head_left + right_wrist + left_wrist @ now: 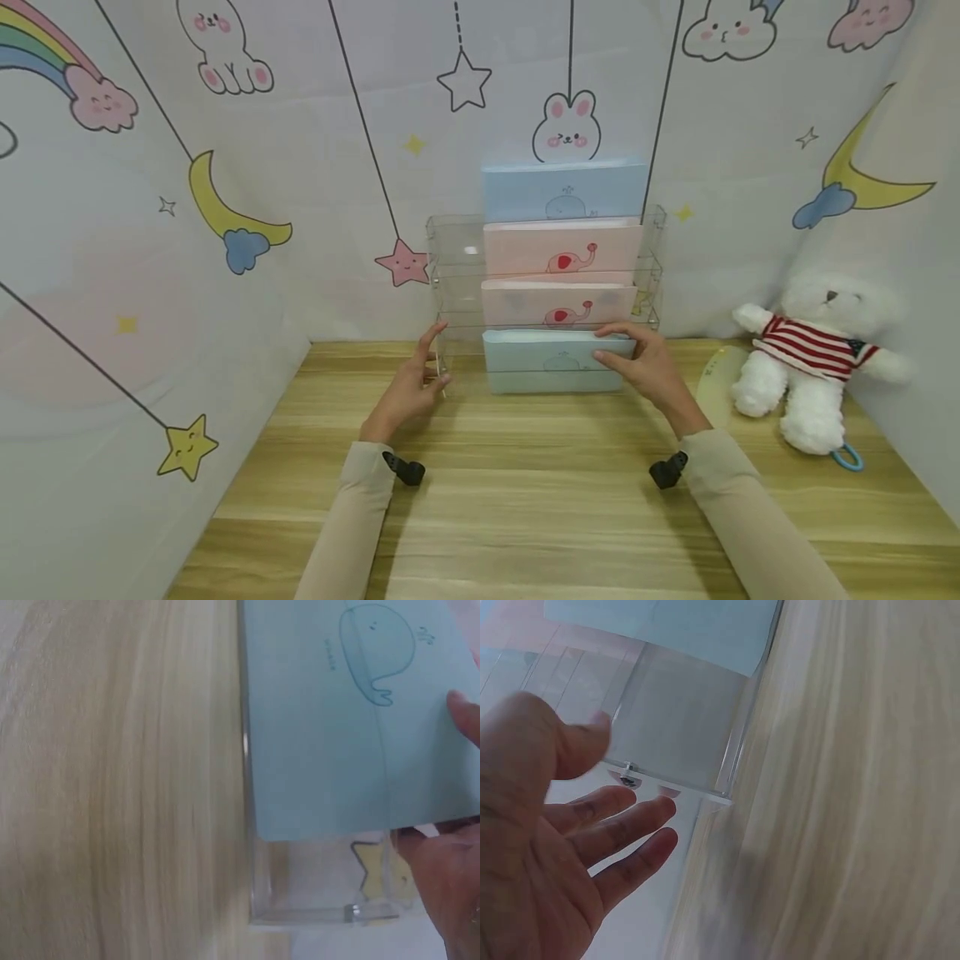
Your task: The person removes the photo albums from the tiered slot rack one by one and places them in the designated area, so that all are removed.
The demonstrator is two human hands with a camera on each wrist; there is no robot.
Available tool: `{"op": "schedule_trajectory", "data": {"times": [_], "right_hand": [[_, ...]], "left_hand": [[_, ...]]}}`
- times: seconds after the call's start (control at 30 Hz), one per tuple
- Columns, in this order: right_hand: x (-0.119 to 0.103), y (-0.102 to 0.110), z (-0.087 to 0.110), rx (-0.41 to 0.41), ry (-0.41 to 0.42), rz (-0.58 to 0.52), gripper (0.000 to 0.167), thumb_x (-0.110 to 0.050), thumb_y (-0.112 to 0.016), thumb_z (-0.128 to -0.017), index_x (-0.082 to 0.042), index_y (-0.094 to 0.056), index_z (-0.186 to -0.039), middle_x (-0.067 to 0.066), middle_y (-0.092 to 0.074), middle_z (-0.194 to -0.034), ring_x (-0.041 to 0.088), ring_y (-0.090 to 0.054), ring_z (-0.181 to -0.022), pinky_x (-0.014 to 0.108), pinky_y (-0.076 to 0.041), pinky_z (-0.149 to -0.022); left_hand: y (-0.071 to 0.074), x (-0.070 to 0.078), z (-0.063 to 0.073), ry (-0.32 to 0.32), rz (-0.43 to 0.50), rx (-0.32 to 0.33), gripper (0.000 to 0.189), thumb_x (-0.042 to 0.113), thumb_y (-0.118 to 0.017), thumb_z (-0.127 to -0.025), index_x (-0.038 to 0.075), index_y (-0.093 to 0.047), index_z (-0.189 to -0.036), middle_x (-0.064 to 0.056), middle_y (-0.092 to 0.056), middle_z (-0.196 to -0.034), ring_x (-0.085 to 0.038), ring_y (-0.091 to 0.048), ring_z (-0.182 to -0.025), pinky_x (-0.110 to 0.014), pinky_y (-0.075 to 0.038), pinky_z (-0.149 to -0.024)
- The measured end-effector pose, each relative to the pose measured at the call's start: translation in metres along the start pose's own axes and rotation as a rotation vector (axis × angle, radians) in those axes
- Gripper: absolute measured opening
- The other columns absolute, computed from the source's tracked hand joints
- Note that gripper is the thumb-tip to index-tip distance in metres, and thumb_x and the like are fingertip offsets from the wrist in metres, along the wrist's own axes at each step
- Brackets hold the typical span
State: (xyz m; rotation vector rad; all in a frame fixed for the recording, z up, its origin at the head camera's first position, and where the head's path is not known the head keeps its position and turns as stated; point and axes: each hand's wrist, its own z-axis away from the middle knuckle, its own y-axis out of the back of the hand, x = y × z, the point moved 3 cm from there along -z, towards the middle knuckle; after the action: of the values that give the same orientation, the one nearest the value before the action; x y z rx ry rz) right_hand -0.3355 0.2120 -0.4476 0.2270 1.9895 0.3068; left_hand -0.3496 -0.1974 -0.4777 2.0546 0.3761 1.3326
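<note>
A clear tiered rack (459, 292) stands on the table against the wall, with notebooks upright in its tiers. In the lowest tier is a pale blue-green notebook (555, 362) with a whale drawing (377, 649). My right hand (651, 367) pinches its upper right corner, thumb on the front cover and fingers behind. My left hand (408, 392) is at the rack's lower left side; its loosely bent fingers (622, 829) lie close to the clear side panel (679, 784), with the thumb apart. Above are two pink elephant notebooks (558, 304) and a blue notebook (562, 192).
To the right, a white teddy bear (813, 367) in a striped shirt leans by the wall. A pale yellow flat piece (716, 387) lies beside it. Behind the rack hangs a cartoon-printed cloth (300, 133). Wood-grain table (525, 517) spreads in front.
</note>
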Motion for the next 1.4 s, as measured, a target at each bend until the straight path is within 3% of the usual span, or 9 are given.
{"op": "schedule_trajectory", "data": {"times": [0.2, 0.27, 0.4, 0.67, 0.77, 0.9, 1.0, 1.2, 1.4], "right_hand": [[-0.003, -0.006, 0.001, 0.075, 0.043, -0.03, 0.025, -0.01, -0.086, -0.091, -0.007, -0.078, -0.115, -0.018, -0.072, -0.121, -0.005, -0.055, -0.094, 0.014, -0.043, -0.077], [-0.004, -0.008, 0.001, 0.098, 0.046, -0.034, 0.025, -0.009, -0.086, -0.091, -0.006, -0.078, -0.114, -0.018, -0.072, -0.121, -0.005, -0.057, -0.109, 0.014, -0.044, -0.086], [-0.006, -0.01, 0.001, 0.137, 0.046, -0.043, 0.026, -0.008, -0.087, -0.089, -0.005, -0.079, -0.114, -0.019, -0.072, -0.118, -0.001, -0.058, -0.107, 0.015, -0.044, -0.081], [-0.02, -0.009, -0.001, 0.177, 0.068, -0.038, 0.025, -0.009, -0.087, -0.09, -0.006, -0.079, -0.112, -0.008, -0.074, -0.122, -0.001, -0.06, -0.12, 0.015, -0.044, -0.092], [-0.029, -0.007, -0.002, 0.186, 0.086, -0.05, 0.025, -0.008, -0.086, -0.09, -0.003, -0.078, -0.113, 0.003, -0.074, -0.127, 0.0, -0.062, -0.119, 0.013, -0.048, -0.092], [-0.042, -0.003, -0.003, 0.211, 0.116, -0.054, 0.025, -0.004, -0.086, -0.089, -0.001, -0.078, -0.112, 0.012, -0.074, -0.128, 0.0, -0.061, -0.108, 0.012, -0.048, -0.076], [-0.052, 0.0, -0.004, 0.231, 0.135, -0.049, 0.025, -0.003, -0.086, -0.089, -0.002, -0.079, -0.112, 0.01, -0.075, -0.128, 0.0, -0.061, -0.095, 0.013, -0.046, -0.065], [-0.069, 0.002, -0.007, 0.245, 0.158, -0.099, 0.027, -0.002, -0.086, -0.089, 0.0, -0.077, -0.115, 0.008, -0.075, -0.128, -0.003, -0.074, -0.094, 0.016, -0.06, -0.074], [-0.073, 0.001, -0.002, 0.253, 0.129, -0.12, 0.028, -0.002, -0.086, -0.088, 0.001, -0.076, -0.114, 0.006, -0.074, -0.127, -0.001, -0.072, -0.098, 0.016, -0.059, -0.08]], "left_hand": [[0.0, 0.002, 0.001, -0.033, 0.002, 0.029, 0.088, 0.002, -0.06, -0.105, 0.039, -0.012, -0.17, -0.041, -0.053, -0.151, -0.051, -0.066, -0.132, -0.065, -0.056, -0.103], [0.0, 0.002, 0.001, -0.041, 0.005, 0.037, 0.089, 0.001, -0.06, -0.105, 0.039, -0.013, -0.17, -0.042, -0.051, -0.152, -0.051, -0.066, -0.131, -0.065, -0.056, -0.102], [-0.001, 0.004, 0.0, -0.044, 0.002, 0.042, 0.088, 0.002, -0.06, -0.105, 0.039, -0.014, -0.17, -0.043, -0.051, -0.152, -0.051, -0.068, -0.128, -0.064, -0.057, -0.101], [-0.001, 0.005, 0.0, -0.015, 0.002, 0.037, 0.085, 0.006, -0.059, -0.107, 0.044, -0.014, -0.169, -0.04, -0.057, -0.148, -0.048, -0.069, -0.129, -0.065, -0.055, -0.104], [0.001, 0.005, 0.0, -0.034, -0.002, 0.046, 0.085, 0.004, -0.059, -0.107, 0.041, -0.015, -0.169, -0.039, -0.061, -0.144, -0.049, -0.067, -0.13, -0.067, -0.055, -0.103], [0.001, 0.004, 0.0, -0.047, -0.012, 0.05, 0.082, 0.005, -0.059, -0.108, 0.038, -0.016, -0.169, -0.037, -0.066, -0.138, -0.048, -0.068, -0.13, -0.066, -0.055, -0.102], [0.001, 0.003, 0.0, -0.036, -0.02, 0.052, 0.079, 0.007, -0.057, -0.109, 0.04, -0.016, -0.169, -0.036, -0.067, -0.136, -0.046, -0.069, -0.129, -0.065, -0.056, -0.102], [0.002, 0.002, 0.0, 0.0, -0.012, 0.044, 0.08, 0.006, -0.055, -0.11, 0.045, -0.016, -0.168, -0.035, -0.067, -0.137, -0.043, -0.071, -0.127, -0.062, -0.057, -0.1], [0.001, -0.001, 0.001, -0.015, -0.038, 0.053, 0.08, 0.005, -0.055, -0.109, 0.043, -0.017, -0.168, -0.032, -0.072, -0.129, -0.042, -0.07, -0.129, -0.059, -0.058, -0.097]]}}
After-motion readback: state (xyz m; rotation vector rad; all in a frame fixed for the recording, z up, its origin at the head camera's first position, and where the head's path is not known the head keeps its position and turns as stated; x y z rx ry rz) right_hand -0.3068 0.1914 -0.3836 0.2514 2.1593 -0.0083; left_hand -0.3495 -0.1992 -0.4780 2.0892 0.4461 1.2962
